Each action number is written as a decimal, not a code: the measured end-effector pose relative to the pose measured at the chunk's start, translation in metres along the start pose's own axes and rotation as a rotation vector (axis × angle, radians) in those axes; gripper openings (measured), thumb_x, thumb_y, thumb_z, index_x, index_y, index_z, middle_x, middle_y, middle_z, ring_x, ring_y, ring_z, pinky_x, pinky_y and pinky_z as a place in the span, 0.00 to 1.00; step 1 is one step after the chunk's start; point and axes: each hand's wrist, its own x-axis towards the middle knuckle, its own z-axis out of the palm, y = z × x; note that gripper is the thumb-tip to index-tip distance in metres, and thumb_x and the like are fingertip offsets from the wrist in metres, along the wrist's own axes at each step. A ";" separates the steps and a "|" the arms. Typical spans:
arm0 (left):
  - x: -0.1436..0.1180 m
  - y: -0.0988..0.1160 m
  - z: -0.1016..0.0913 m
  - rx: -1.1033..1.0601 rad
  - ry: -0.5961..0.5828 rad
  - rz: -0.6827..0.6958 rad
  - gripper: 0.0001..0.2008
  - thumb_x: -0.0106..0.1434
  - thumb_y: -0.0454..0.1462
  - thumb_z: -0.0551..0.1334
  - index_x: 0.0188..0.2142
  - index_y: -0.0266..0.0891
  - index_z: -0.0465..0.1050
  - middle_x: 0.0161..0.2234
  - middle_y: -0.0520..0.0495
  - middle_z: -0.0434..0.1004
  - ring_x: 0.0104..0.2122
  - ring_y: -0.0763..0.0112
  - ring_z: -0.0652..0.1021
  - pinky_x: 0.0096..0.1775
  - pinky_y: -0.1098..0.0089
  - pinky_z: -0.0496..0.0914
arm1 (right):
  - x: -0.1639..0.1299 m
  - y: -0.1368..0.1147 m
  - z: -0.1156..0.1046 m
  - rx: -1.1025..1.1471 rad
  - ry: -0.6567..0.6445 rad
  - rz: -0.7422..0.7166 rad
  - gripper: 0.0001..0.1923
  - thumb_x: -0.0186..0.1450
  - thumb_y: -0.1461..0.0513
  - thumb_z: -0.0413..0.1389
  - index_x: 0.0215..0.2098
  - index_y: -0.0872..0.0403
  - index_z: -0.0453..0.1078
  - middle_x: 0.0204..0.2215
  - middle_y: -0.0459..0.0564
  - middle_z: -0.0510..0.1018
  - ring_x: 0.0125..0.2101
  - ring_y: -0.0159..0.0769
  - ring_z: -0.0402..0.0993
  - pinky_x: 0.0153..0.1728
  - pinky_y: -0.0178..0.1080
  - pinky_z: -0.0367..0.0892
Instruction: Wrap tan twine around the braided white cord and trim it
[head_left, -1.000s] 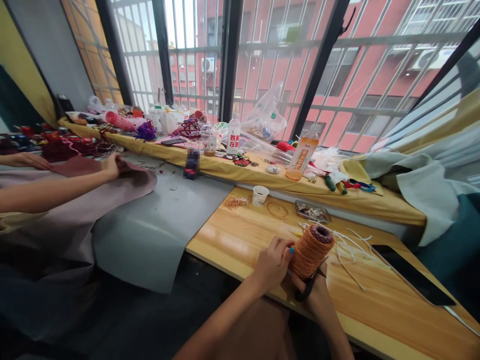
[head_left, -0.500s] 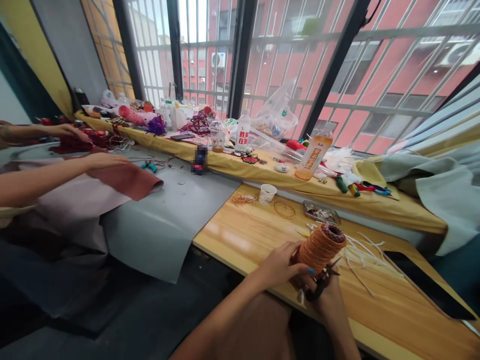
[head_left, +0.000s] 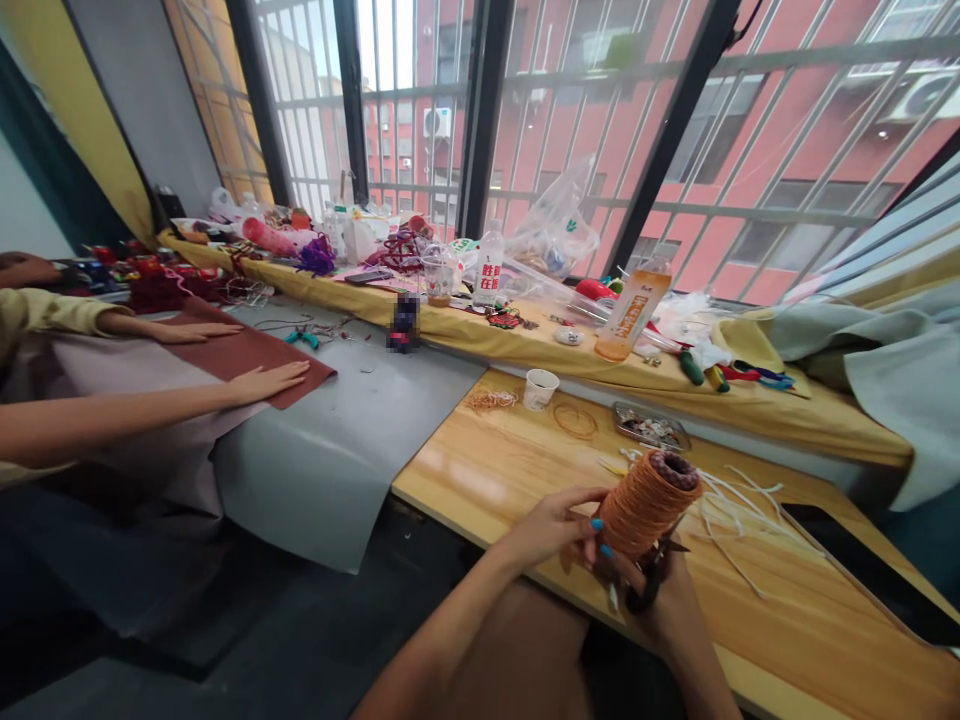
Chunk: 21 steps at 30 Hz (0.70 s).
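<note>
An orange spool of cord (head_left: 646, 503) is held tilted just above the wooden table (head_left: 787, 610), near its front edge. My left hand (head_left: 559, 527) touches the spool's left side with its fingertips. Under the spool, my right hand (head_left: 660, 590) supports it from below and also holds dark scissors (head_left: 651, 575), which are partly hidden. Loose white cord pieces (head_left: 731, 500) lie on the wood to the right of the spool.
A paper cup (head_left: 540, 388), a metal tray of small parts (head_left: 649, 427) and a dark phone (head_left: 870, 570) lie on the wood. Bottles, bags and tools crowd the yellow-covered sill (head_left: 525, 345). At the left, another person's hands (head_left: 262, 382) press red fabric (head_left: 247, 350) on a grey sheet (head_left: 337, 440).
My left fingers have shifted along the spool, which has turned slightly. The other person has laid the red fabric flat and spread both hands on it. The view has drifted a little left.
</note>
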 end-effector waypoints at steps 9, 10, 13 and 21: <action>0.001 -0.001 0.009 0.220 0.218 -0.020 0.20 0.56 0.40 0.50 0.47 0.34 0.64 0.10 0.58 0.58 0.10 0.80 0.60 0.16 0.79 0.54 | -0.004 -0.002 -0.001 -0.100 0.006 -0.023 0.34 0.40 0.58 0.63 0.43 0.54 0.56 0.39 0.54 0.69 0.39 0.43 0.67 0.39 0.46 0.64; 0.001 -0.002 0.009 0.243 0.252 -0.018 0.20 0.56 0.41 0.51 0.46 0.34 0.65 0.10 0.59 0.58 0.10 0.80 0.60 0.15 0.79 0.54 | -0.004 -0.002 -0.002 -0.139 0.045 -0.055 0.33 0.40 0.57 0.62 0.43 0.54 0.57 0.40 0.54 0.68 0.40 0.43 0.66 0.40 0.46 0.63; 0.003 -0.004 0.008 0.282 0.367 -0.020 0.16 0.55 0.40 0.53 0.39 0.33 0.68 0.10 0.59 0.56 0.12 0.81 0.60 0.16 0.79 0.54 | -0.004 0.001 -0.002 -0.238 0.149 -0.145 0.30 0.42 0.55 0.61 0.42 0.55 0.60 0.42 0.54 0.66 0.42 0.42 0.64 0.44 0.46 0.60; -0.003 -0.002 0.014 0.481 0.410 0.113 0.14 0.56 0.45 0.53 0.29 0.35 0.65 0.24 0.52 0.65 0.19 0.81 0.62 0.21 0.78 0.57 | -0.008 -0.001 0.003 -0.365 0.154 -0.202 0.29 0.46 0.54 0.59 0.45 0.54 0.59 0.40 0.53 0.64 0.38 0.40 0.66 0.40 0.44 0.62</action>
